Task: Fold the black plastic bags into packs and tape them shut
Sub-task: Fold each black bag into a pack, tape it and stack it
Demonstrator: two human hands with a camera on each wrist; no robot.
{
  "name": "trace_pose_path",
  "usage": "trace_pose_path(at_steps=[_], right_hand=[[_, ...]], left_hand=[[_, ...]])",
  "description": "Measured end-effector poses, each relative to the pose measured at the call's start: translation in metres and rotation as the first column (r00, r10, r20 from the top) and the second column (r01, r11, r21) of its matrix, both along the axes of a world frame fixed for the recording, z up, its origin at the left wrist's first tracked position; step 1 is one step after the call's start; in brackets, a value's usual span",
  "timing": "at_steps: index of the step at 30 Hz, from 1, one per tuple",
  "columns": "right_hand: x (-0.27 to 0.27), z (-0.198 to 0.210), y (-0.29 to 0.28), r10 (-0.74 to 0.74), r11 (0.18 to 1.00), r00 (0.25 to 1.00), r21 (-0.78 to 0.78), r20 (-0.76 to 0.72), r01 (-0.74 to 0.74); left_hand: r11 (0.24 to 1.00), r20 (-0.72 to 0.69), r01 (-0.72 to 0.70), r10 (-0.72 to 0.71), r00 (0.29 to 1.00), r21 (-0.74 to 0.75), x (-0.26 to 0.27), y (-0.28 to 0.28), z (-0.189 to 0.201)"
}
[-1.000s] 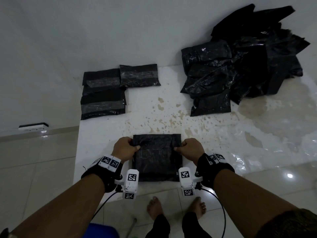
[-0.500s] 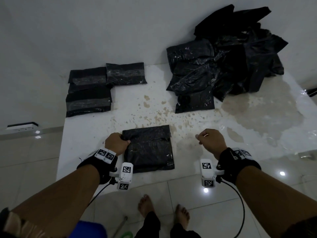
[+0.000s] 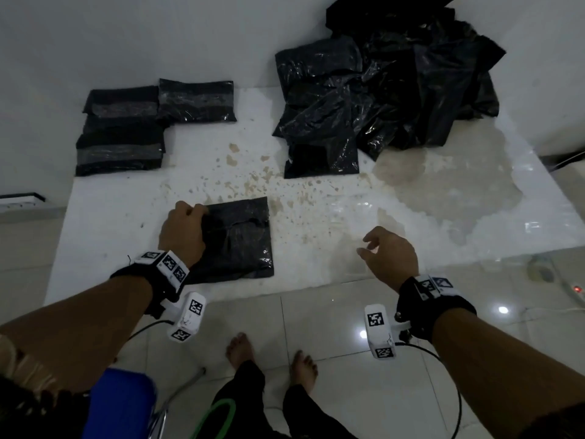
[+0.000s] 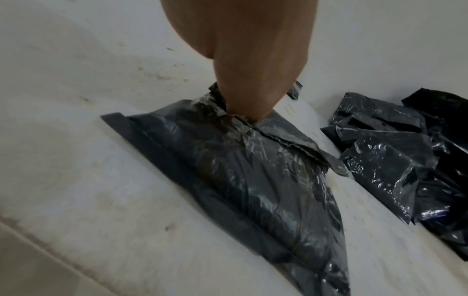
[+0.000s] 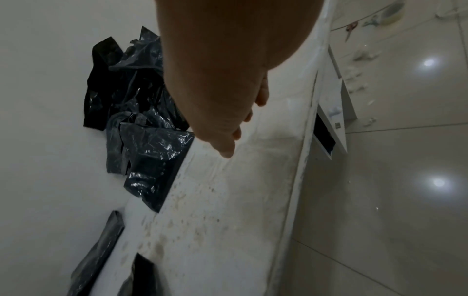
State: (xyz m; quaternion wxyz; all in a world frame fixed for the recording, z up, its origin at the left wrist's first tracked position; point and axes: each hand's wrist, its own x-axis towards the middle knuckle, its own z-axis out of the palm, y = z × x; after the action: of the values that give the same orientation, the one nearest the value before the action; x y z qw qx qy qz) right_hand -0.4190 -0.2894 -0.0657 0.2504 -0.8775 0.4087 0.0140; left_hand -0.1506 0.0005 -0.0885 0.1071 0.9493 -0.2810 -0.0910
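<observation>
The step in hand looks like the hold between folding and taping: one black pack (image 3: pixel 239 239) lies folded on the near edge of the white desk (image 3: pixel 316 217), and it carries no tape that I can see. The left hand (image 3: pixel 183 231) sits on the pack's left edge with its fingers curled into the plastic, a grasping grip that pins the folded layers; the left wrist view shows the fingers (image 4: pixel 243 96) digging into the bunched film where the flap overlaps.

The right hand (image 3: pixel 389 256) hangs over bare desk to the right of the pack, apart from it, its grip released, fingers loosely spread and holding nothing. The right wrist view shows the same: fingers (image 5: pixel 228 140) pointing down at the stained surface, nothing between them.

At the far left, taped packs (image 3: pixel 123 131) lie in a group, each with a pale band across it. At the far right, the heap of loose black bags (image 3: pixel 395 83) waits against the wall.

The next move, as I judge it, calls for tape. No roll shows on the desk in any view, so the free hand would have to fetch it from out of sight while the left keeps pressure on the fold; slack plastic like this would likely spring open if let go.
</observation>
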Motion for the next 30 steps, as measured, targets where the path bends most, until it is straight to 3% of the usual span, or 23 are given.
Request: trace_pose_path(at_steps=[3, 9, 17, 22, 30], right_hand=[[-0.005, -0.005, 0.002, 0.164, 0.984, 0.984, -0.065, -0.062, -0.168], [0.001, -0.013, 0.022, 0.388, 0.913, 0.919, -0.113, -0.067, -0.393], [0.022, -0.012, 0.025, 0.608, 0.750, 0.750, -0.123, -0.261, -0.650], [0.029, -0.006, 0.009, 0.643, 0.686, 0.667, -0.104, -0.377, -0.720], [0.054, 0.003, 0.004, 0.689, 0.687, 0.677, -0.062, -0.261, -0.724]], left_hand=[[0.996, -0.058, 0.078, -0.075, 0.996, 0.053, -0.006, -0.003, -0.001], [0.993, -0.113, 0.032, -0.020, 0.993, 0.111, -0.018, -0.008, 0.003], [0.982, -0.125, 0.088, -0.067, 0.990, 0.169, -0.023, -0.002, 0.000], [0.978, -0.127, 0.081, -0.057, 0.990, 0.193, -0.026, -0.002, 0.001], [0.982, -0.141, 0.059, -0.034, 0.989, 0.179, -0.026, -0.003, 0.001]])
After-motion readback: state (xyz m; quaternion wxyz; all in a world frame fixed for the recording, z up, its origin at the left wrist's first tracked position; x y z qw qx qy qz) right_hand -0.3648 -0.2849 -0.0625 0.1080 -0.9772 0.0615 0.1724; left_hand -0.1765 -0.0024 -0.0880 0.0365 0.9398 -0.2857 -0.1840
